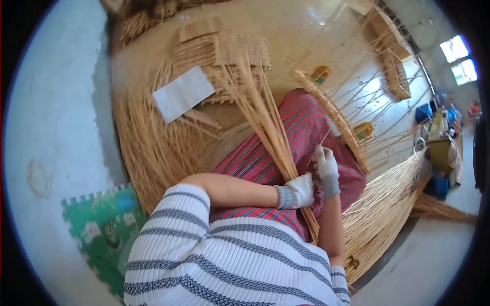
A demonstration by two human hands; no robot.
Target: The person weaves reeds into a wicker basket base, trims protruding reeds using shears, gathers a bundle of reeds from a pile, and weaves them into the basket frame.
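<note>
My right hand, in a white glove with a grey cuff, is closed with fingertips pinching a thin reed. Just beside it, my left hand, also gloved, lies across a bundle of reeds on my lap. Its fingers curl round the bundle and are partly hidden. The bundle slants from the far stack, under my left hand, to my waist. Against my right knee leans a long woven reed strip, with loose reed ends sticking out to the right.
Loose reeds cover the floor at left, near stacked woven pieces and a white sheet. Yellow sandals sit beyond the strip. Another reed pile spreads at right. A green foam mat lies by the left wall.
</note>
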